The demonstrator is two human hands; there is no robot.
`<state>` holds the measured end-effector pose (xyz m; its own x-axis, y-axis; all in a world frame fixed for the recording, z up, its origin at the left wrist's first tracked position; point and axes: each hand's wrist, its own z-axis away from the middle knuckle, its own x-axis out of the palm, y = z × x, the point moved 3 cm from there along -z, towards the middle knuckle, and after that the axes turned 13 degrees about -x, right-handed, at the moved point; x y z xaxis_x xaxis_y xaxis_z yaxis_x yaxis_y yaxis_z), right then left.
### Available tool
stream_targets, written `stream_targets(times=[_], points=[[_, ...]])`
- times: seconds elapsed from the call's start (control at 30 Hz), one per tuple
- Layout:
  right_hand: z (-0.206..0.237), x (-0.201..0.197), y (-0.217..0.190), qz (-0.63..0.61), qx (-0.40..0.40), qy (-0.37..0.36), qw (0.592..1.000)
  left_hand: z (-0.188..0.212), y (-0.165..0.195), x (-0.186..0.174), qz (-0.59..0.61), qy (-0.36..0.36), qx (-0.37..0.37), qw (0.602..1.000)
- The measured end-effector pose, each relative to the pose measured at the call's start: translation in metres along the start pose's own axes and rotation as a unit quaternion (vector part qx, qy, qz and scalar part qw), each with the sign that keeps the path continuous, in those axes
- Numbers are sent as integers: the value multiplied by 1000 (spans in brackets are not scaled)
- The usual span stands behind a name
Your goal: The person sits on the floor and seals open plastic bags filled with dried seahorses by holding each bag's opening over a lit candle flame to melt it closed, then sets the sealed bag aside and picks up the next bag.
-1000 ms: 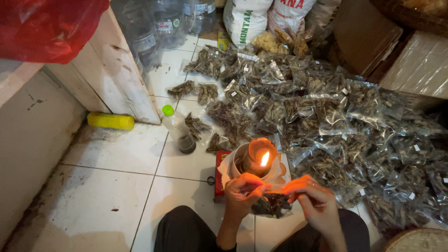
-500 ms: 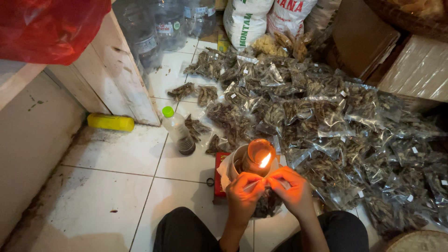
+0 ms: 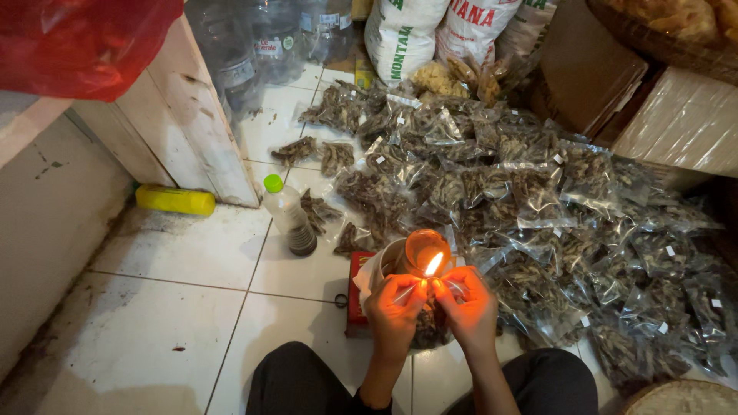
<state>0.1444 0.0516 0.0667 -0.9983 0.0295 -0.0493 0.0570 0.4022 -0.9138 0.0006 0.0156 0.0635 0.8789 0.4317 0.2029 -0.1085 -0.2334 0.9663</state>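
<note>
Grimy white tiled floor [image 3: 177, 253]; left of it a pale wall [image 3: 46, 223], behind it a worn white wooden post [image 3: 196, 123]. Dim, warm light.

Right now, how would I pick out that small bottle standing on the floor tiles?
Start at the white wooden cabinet post on the left, with the yellow cylinder lying at its foot. Just right of that stands the small clear plastic bottle, upright on the white floor tiles. Its green cap and the dark liquid at its bottom set it apart from the large clear bottles behind.
</note>
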Motion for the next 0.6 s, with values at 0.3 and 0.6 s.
stream_targets(times=[0.3,0.6], points=[[1,1,-5,30,-24,10,999,-1,0,-1,-21,7,28,999],[7,2,11,-39,4,14,999,-1,0,-7,-4,3,17,1000]])
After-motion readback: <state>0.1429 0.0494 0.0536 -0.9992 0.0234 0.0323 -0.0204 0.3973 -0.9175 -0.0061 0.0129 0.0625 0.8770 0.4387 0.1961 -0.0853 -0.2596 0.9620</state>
